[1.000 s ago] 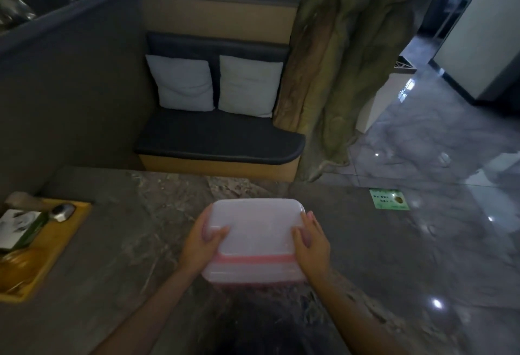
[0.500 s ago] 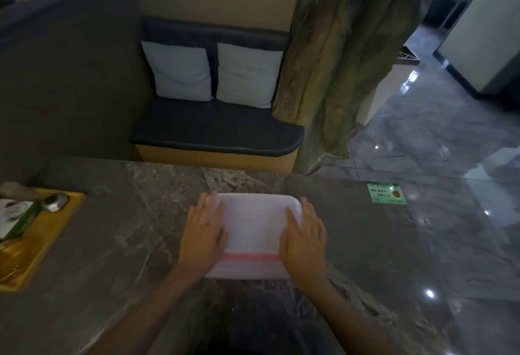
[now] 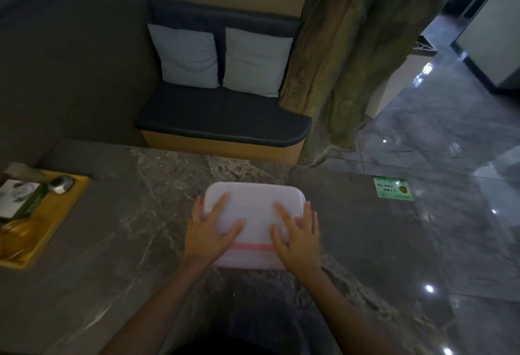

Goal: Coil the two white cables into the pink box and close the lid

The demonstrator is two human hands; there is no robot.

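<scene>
Flat hands (image 3: 254,232) on lid (image 3: 254,199)

Yellow tray (image 3: 70,202) on marble table (image 3: 118,242), cushioned bench (image 3: 222,121)

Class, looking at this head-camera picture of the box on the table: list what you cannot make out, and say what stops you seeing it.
- The two white cables: head view, hidden under the lid of the pink box, if inside at all.
- Lid latching: left hand and right hand cover its edges.
- Green sticker text: too small, blurred.
- Yellow tray contents: dim, cut by the left edge.
</scene>
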